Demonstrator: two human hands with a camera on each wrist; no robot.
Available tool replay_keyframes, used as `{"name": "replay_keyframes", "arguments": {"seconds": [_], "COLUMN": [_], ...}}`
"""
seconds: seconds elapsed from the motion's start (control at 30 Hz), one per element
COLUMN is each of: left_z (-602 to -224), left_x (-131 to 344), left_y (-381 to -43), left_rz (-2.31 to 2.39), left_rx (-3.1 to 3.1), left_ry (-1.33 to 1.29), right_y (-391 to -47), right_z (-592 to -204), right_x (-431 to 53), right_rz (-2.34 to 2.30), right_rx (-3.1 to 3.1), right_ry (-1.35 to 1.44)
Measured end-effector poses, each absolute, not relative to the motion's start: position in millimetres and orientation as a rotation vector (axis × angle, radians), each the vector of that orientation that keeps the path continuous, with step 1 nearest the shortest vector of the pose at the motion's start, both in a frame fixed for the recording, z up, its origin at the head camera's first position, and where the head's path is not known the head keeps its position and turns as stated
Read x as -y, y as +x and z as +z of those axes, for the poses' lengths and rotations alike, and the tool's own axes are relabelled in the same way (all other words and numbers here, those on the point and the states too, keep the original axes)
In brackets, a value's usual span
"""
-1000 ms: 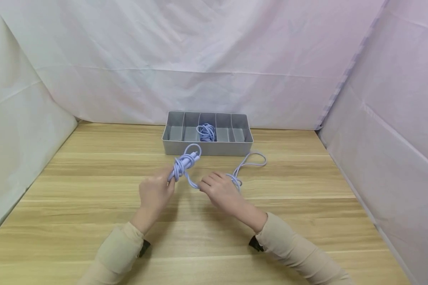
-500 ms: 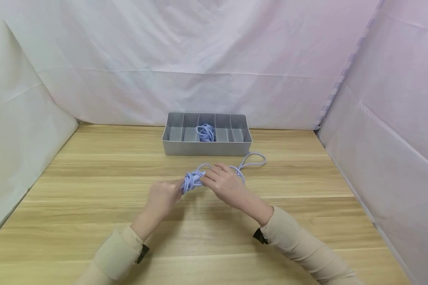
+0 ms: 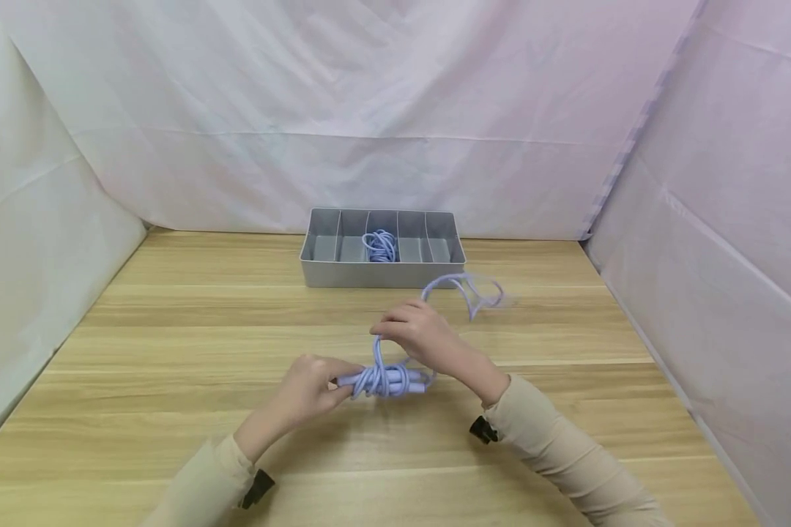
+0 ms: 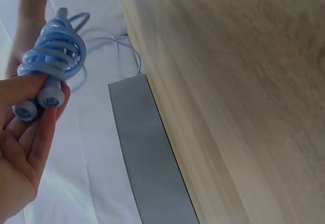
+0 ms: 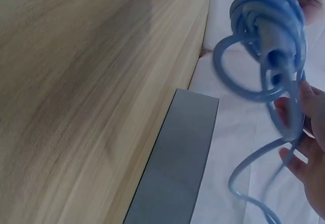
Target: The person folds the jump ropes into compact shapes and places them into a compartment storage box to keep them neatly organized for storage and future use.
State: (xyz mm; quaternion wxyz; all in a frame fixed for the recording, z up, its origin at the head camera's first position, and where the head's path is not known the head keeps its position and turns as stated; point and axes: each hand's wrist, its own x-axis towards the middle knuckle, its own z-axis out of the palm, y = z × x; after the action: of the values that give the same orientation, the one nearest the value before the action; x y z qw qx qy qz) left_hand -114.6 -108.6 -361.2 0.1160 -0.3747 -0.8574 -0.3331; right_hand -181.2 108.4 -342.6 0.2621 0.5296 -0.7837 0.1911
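A light blue jump rope point(image 3: 387, 381) has its cord wound round its two handles, which lie side by side. My left hand point(image 3: 312, 386) pinches the handle ends between thumb and fingers; the round ends of the handles point(image 4: 52, 97) show in the left wrist view. Above the bundle, my right hand point(image 3: 420, 335) pinches the cord, which rises from the windings to its fingers. A loose length of cord point(image 3: 447, 278) trails beyond the right hand, its far loop blurred. In the right wrist view the wound bundle point(image 5: 269, 18) shows coils round the handles.
A grey box point(image 3: 382, 276) with several compartments stands at the back of the wooden table point(image 3: 191, 329). Its middle compartment holds another bundle of blue cord point(image 3: 381, 247). White cloth point(image 3: 343, 176) hangs behind and at both sides.
The wound bundle came down and right with my left hand, turning to lie nearly level. My right hand went to the bundle's end, then lifted slightly above it with the cord. The loose loop shifted.
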Motion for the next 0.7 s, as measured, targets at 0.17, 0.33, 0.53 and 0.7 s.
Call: {"name": "replay_keyframes", "arguments": {"seconds": [0.17,0.33,0.53,0.7], "left_z": [-360,-360,-357,-353], "left_x": [109,109,108,105], "left_y": [-108,-103,-105,-110], "left_rz": [-1.211,-1.406,-1.762,-2.102], "left_rx": [2.492,2.494,2.388,2.151], "left_ry": [-1.161,-1.194,-1.092,-0.919], "right_y": [-182,-183,-179,-166], "right_z": [-343,-350,-347,-326], "right_x": [-111,-112,-108,-96], "right_rz": [0.987,1.279,1.608,1.908], "right_rx": [2.283,2.33,2.323,2.236], "right_ry": [1.542,1.583,1.472,1.31]}}
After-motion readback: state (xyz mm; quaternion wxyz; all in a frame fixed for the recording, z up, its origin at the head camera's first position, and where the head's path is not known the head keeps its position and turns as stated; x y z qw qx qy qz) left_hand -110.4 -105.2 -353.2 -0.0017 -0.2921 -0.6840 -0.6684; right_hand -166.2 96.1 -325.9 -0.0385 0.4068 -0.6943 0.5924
